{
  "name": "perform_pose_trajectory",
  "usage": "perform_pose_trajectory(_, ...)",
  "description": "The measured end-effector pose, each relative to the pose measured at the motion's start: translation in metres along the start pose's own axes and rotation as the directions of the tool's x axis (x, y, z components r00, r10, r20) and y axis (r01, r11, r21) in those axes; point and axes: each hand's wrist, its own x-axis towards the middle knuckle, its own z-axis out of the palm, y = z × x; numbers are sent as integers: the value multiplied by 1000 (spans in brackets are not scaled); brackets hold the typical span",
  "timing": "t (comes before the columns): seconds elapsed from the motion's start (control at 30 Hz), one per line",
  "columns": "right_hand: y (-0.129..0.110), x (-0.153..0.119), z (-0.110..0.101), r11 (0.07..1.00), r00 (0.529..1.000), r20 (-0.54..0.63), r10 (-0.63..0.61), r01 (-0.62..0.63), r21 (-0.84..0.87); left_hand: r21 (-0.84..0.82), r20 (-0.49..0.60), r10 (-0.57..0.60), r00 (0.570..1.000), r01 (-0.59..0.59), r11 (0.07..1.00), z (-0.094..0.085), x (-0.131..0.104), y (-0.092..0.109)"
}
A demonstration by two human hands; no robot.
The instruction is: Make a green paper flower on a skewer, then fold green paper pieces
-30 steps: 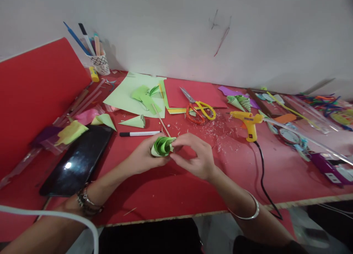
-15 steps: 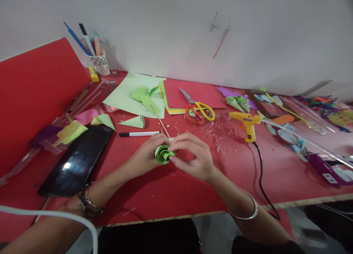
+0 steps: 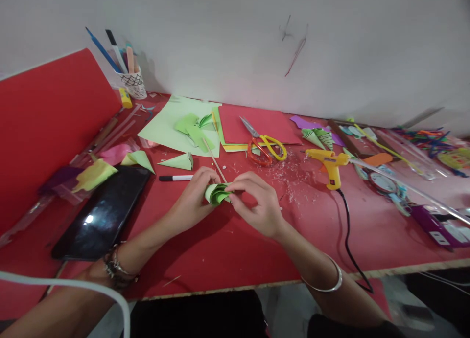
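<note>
Between my hands is a rolled green paper cone point(image 3: 217, 195), its layered, curled opening facing me. My left hand point(image 3: 193, 201) grips the cone's left side, thumb below and fingers behind. My right hand point(image 3: 259, 203) pinches the paper's right edge between thumb and fingertips. Just beyond my hands lie a thin wooden stick point(image 3: 215, 161) and a black-capped white marker point(image 3: 176, 178), partly hidden by my left hand. A folded pale green cone point(image 3: 178, 161) rests behind the marker.
Scissors point(image 3: 262, 145) lie on red sheets point(image 3: 253, 125) at the back. A yellow glue gun point(image 3: 330, 167) with a black cable is at the right. A black phone point(image 3: 101, 215) lies at the left, below a pen cup point(image 3: 132, 85).
Both hands have shifted slightly away from me with the green cone. Its opening looks flatter and more tilted, and my left hand covers more of the marker.
</note>
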Motion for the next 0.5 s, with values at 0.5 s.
perform_pose_trajectory(0.5, 2, -3, 10, 995, 990, 109, 89, -94, 36, -526, 261, -242, 935, 348, 776, -1, 3, 5)
